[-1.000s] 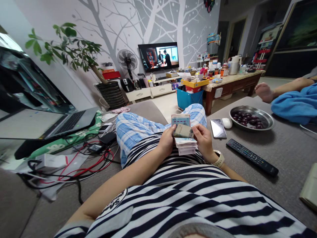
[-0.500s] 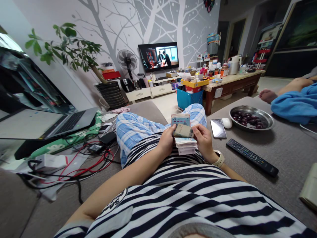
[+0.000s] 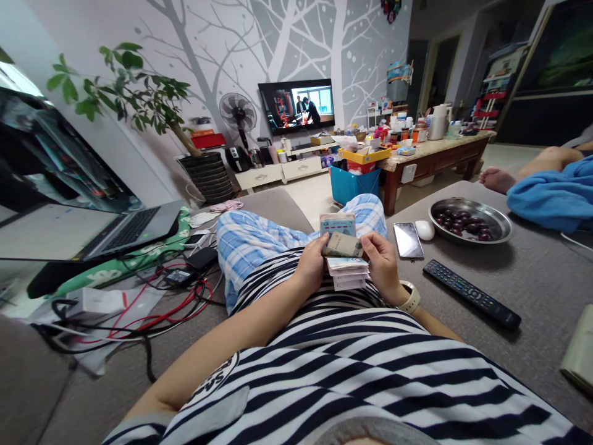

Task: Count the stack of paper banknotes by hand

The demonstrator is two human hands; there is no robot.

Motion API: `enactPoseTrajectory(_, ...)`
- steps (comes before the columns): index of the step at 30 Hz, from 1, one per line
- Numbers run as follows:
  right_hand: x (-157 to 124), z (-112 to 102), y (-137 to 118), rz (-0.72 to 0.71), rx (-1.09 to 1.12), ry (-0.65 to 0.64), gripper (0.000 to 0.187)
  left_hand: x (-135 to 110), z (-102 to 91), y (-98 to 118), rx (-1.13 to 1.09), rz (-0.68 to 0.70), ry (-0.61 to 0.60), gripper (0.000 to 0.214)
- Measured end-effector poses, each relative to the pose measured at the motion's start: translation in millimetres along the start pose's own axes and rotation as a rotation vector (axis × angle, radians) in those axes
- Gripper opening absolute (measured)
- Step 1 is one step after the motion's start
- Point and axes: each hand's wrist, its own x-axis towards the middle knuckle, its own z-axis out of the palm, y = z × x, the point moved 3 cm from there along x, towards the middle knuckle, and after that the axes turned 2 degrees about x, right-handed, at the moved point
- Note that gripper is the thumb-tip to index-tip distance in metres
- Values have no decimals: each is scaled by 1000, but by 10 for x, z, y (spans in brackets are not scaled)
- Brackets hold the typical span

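Over my lap, my left hand (image 3: 314,262) is closed on the left side of a bundle of cards and papers, its thumb on a tan card (image 3: 341,246). My right hand (image 3: 380,259), wearing a pale watch, pinches that card's right end. A bluish printed card or paper (image 3: 337,225) stands up behind the tan card. Below it, layered white paper slips (image 3: 349,281) with a bluish top sheet fan toward me. The fingers beneath the bundle are hidden, and the print is too small to read.
On the sofa to my right lie a phone (image 3: 408,240), a white mouse (image 3: 425,230), a remote (image 3: 471,295) and a steel bowl (image 3: 503,238) of dark round fruit. Another person's foot (image 3: 497,180) rests beyond. At left are a laptop (image 3: 132,232) and tangled cables (image 3: 185,307).
My hands and the bundle stay almost still, with the tan card tilted very slightly. The other person's foot has shifted a little to the left.
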Motion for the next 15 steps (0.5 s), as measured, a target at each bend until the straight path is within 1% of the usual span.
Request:
enactPoseTrajectory(7,1,12,-4,12,15,-23,48,-11,3,9,3,-12,1,28)
enactPoseTrajectory(15,-14,39,-31,-2,85,-53,51,-11,10,-9,-33,-25,-6,29)
